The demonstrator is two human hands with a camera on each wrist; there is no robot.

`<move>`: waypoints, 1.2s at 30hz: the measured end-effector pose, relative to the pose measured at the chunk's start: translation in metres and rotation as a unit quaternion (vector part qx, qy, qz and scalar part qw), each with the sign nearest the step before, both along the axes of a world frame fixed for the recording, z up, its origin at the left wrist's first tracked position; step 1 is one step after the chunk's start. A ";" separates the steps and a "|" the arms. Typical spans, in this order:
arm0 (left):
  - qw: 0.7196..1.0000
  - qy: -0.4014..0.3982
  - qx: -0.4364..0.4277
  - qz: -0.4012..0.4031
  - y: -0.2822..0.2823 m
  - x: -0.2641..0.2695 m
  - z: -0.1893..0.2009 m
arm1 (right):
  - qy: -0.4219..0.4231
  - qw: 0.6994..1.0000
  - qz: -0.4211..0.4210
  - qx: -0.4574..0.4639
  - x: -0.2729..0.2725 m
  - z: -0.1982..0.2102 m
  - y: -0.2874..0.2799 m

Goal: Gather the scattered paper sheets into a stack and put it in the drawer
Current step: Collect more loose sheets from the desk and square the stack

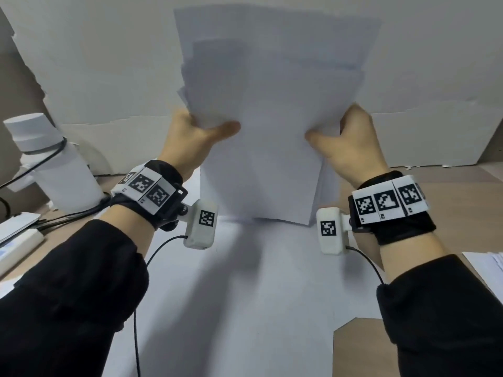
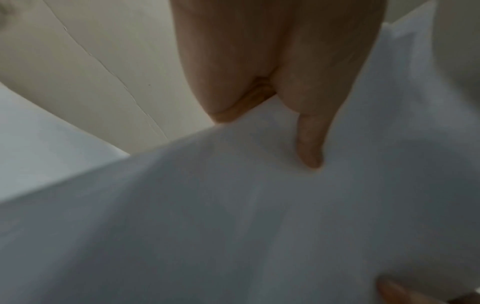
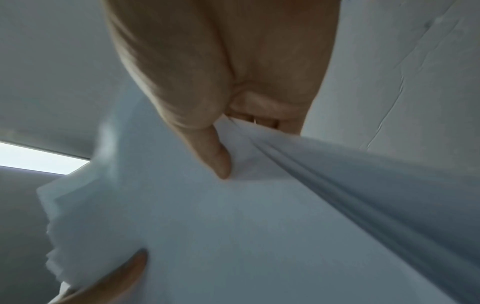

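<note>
A: Where was the stack of white paper sheets (image 1: 272, 110) at that point?

B: Upright in front of the person, its lower edge resting on a white sheet on the desk (image 1: 446, 202), or just above it; I could not tell which. Its long axis ran vertically, top edges uneven and fanned.

A: And the grip?

B: Both were clenched on the paper. The left hand (image 1: 190, 140) pinched the left edge, thumb laid across the front face and fingers behind. The right hand (image 1: 348, 142) mirrored it on the right edge. In the right wrist view the thumb (image 3: 215, 158) pressed flat on the front sheet, with several sheet edges fanning out beside it.

A: So the stack lay between the hands?

B: Yes, rising above both grips and hanging below them, each hand about equally near. I judged the sheets were being squared on their lower edge, with the top ends not yet aligned.

A: And the drawer?

B: Not visible in any view. A white cylindrical bottle (image 1: 51, 164) stood far left, more paper (image 1: 487, 265) lay at the right edge.
</note>
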State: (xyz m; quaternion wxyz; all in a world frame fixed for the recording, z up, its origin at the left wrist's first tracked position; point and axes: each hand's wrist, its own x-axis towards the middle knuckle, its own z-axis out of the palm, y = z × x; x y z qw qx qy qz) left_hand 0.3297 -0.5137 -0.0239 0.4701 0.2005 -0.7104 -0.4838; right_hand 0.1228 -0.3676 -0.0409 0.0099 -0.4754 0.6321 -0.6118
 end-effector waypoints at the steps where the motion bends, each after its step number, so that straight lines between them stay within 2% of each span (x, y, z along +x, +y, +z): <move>1: 1.000 0.023 0.010 0.014 0.002 -0.002 0.004 | -0.004 1.000 -0.009 -0.025 0.004 0.002 -0.001; 4: 0.991 0.095 0.061 0.067 0.005 -0.008 0.015 | -0.005 0.996 -0.038 -0.086 0.021 0.005 -0.004; 7: 0.983 0.105 0.113 0.103 0.007 -0.014 0.018 | 0.013 0.992 -0.062 -0.106 0.039 0.003 -0.010; 11: 0.978 0.064 0.162 0.111 0.008 -0.015 0.005 | -0.001 0.998 -0.051 -0.029 0.045 -0.007 -0.018; 15: 0.979 0.051 0.188 0.065 0.001 -0.005 -0.012 | -0.092 0.993 -0.038 0.062 0.035 -0.022 -0.017; 18: 0.984 0.040 0.173 0.002 -0.002 0.002 -0.022 | -0.117 0.991 -0.030 0.063 0.032 -0.031 -0.021; 21: 0.991 0.015 0.135 -0.022 0.002 0.001 -0.025 | -0.115 0.991 -0.044 0.053 0.032 -0.033 -0.026; 24: 0.999 -0.015 0.046 0.024 0.005 -0.003 -0.018 | -0.091 0.995 -0.046 0.006 0.032 -0.027 -0.024; 28: 0.996 0.036 -0.022 0.077 0.007 -0.008 -0.009 | -0.077 0.992 -0.048 -0.086 0.034 -0.017 -0.022; 31: 0.994 0.086 -0.001 0.069 0.008 -0.005 -0.008 | -0.073 0.990 -0.034 -0.116 0.037 -0.012 -0.020; 36: 0.992 0.093 0.063 0.051 0.003 0.003 -0.017 | -0.100 0.995 -0.023 -0.013 0.032 -0.024 -0.021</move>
